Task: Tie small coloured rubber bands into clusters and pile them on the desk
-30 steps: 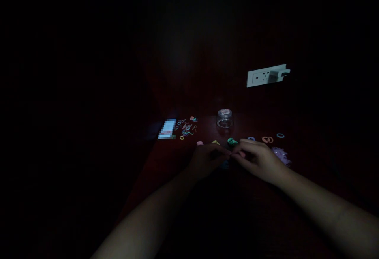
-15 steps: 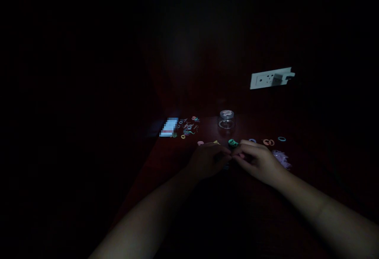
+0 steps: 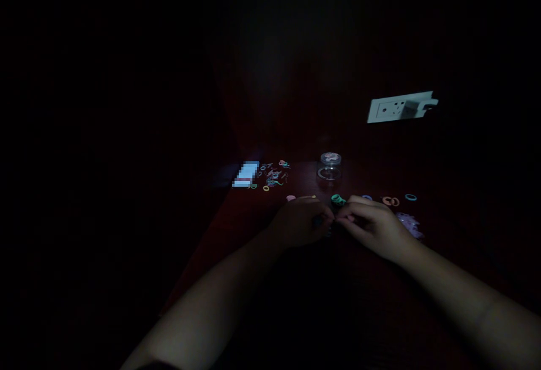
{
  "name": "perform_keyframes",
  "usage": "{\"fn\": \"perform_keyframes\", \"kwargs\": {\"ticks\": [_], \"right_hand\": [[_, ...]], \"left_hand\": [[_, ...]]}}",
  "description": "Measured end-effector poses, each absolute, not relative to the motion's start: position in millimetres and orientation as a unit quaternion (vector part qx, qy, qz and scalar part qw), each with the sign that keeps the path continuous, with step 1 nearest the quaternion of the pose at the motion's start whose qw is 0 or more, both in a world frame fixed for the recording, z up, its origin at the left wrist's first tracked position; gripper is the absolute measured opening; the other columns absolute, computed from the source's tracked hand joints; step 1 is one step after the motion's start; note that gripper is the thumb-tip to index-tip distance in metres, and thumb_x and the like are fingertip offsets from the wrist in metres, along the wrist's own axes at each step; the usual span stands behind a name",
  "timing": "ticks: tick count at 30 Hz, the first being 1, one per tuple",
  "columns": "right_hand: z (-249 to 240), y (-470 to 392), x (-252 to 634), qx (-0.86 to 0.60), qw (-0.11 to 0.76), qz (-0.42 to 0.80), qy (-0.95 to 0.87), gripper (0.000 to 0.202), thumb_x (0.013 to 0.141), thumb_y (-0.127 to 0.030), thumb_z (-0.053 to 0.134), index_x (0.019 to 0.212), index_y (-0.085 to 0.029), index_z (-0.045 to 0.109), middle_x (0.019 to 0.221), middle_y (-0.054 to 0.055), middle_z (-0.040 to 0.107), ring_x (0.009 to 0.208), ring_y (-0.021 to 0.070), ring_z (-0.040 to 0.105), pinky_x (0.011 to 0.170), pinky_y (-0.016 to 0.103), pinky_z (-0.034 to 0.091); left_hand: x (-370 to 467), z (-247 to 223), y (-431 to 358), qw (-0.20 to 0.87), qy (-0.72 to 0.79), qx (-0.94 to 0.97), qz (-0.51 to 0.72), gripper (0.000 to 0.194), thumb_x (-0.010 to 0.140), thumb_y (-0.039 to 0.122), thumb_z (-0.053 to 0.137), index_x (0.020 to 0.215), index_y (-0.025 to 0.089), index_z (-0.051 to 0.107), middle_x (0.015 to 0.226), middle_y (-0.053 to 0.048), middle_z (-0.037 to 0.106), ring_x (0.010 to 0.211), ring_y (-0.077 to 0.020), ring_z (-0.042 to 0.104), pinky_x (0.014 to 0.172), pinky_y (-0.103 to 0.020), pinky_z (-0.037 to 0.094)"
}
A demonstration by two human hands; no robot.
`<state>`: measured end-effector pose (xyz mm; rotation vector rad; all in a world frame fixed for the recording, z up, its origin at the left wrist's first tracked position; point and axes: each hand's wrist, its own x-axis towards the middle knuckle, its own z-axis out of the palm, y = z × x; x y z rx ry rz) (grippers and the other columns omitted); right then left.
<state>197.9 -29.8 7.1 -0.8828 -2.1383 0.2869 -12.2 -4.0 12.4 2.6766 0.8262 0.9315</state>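
Observation:
Over the dark red table, my left hand (image 3: 305, 220) and my right hand (image 3: 374, 224) meet fingertip to fingertip, each closed in a pinch. Whatever sits between the fingertips is too small and dim to make out. Just beyond them lie green hair ties (image 3: 338, 199), partly behind my right fingers. A pink hair tie (image 3: 291, 198) shows past my left knuckles. To the right of my right hand are orange hair ties (image 3: 390, 201), a blue one (image 3: 411, 197) and a pile of pale purple ones (image 3: 409, 226).
A clear lidded jar (image 3: 329, 167) stands behind my hands. Mixed small hair ties (image 3: 274, 175) lie scattered at the back left, beside a lit phone (image 3: 245, 174). A white wall socket (image 3: 399, 108) holds a plug. The surroundings are very dark.
The view has shifted slightly, so the jar, phone and socket appear further right and a little higher. Both hands keep their fingertips together, with small finger movements.

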Motion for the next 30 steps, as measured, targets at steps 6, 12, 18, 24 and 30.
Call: {"fn": "perform_keyframes", "kwargs": {"ticks": [6,12,18,24,30], "right_hand": [[8.9,-30.9,197.6,-0.344,0.396,0.111,-0.844,0.009,0.089,-0.02,0.058,0.081,-0.02,0.063,0.072,0.002,0.055,0.066,0.0151,0.053,0.06,0.028,0.043],[8.3,-31.0,197.9,-0.352,0.399,0.114,-0.839,0.009,0.088,-0.019,0.058,0.081,-0.02,0.063,0.072,0.001,0.054,0.066,0.0151,0.053,0.06,0.028,0.042],[8.3,-29.4,198.4,-0.367,0.414,0.113,-0.825,0.011,0.088,-0.02,0.057,0.078,-0.019,0.061,0.07,0.0,0.051,0.064,0.0145,0.051,0.058,0.027,0.041],[10.0,-30.7,195.6,-0.357,0.405,0.12,-0.834,0.01,0.087,-0.018,0.058,0.078,-0.019,0.063,0.07,0.0,0.053,0.064,0.0136,0.052,0.058,0.025,0.041],[10.5,-30.4,195.0,-0.35,0.407,0.129,-0.833,0.01,0.087,-0.017,0.058,0.08,-0.018,0.064,0.072,0.001,0.053,0.065,0.0126,0.052,0.058,0.024,0.041]], "left_hand": [[-15.0,13.7,-4.4,0.105,0.282,0.903,0.306,0.007,0.083,0.02,0.059,0.088,0.022,0.063,0.085,0.0,0.07,0.083,-0.0161,0.062,0.08,-0.031,0.046],[-18.1,14.3,-3.5,0.098,0.291,0.902,0.304,0.004,0.081,0.021,0.059,0.083,0.021,0.062,0.08,0.0,0.068,0.078,-0.0155,0.061,0.076,-0.031,0.046],[-21.7,14.1,-2.2,0.093,0.302,0.899,0.302,0.006,0.082,0.021,0.06,0.087,0.02,0.063,0.085,-0.001,0.068,0.081,-0.0159,0.061,0.077,-0.03,0.047],[-14.0,15.7,-7.8,0.104,0.301,0.901,0.294,0.016,0.086,0.033,0.063,0.098,0.022,0.065,0.092,0.0,0.072,0.088,-0.0178,0.064,0.087,-0.036,0.047],[-12.0,14.5,-5.9,0.094,0.309,0.898,0.299,0.02,0.089,0.028,0.058,0.108,0.023,0.065,0.102,-0.002,0.072,0.093,-0.0187,0.064,0.086,-0.035,0.047]]}}
